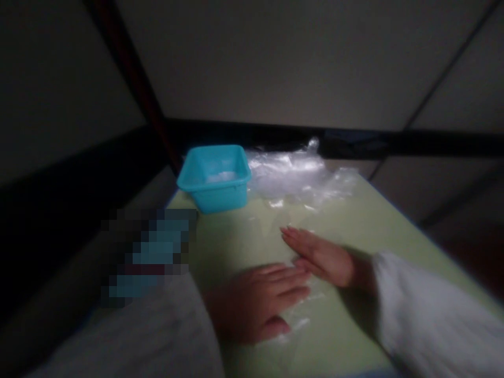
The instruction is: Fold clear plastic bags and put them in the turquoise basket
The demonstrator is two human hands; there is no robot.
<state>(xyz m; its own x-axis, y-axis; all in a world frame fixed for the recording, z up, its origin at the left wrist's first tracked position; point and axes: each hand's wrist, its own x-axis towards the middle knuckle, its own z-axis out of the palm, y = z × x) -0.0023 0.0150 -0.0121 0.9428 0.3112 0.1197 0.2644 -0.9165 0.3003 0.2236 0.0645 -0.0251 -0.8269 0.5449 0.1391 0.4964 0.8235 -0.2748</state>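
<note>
My left hand lies palm down with its fingers stretched out, on a piece of clear plastic film that looks like a thin bag. Its shiny edges show beside the thumb and past the fingertips. My right hand is turned partly on its side, fingers straight and close together, also low over the film. Near the left fingertips, the thumb side of the right hand overlaps or touches them. No object shows in either hand. The film's full outline is blurred and partly hidden under the hands.
A turquoise plastic basket with something whitish inside stands at the far left of the yellow-green table. A heap of crumpled clear plastic bags lies right of it. A pixelated object is at the left edge. Pale panels rise behind.
</note>
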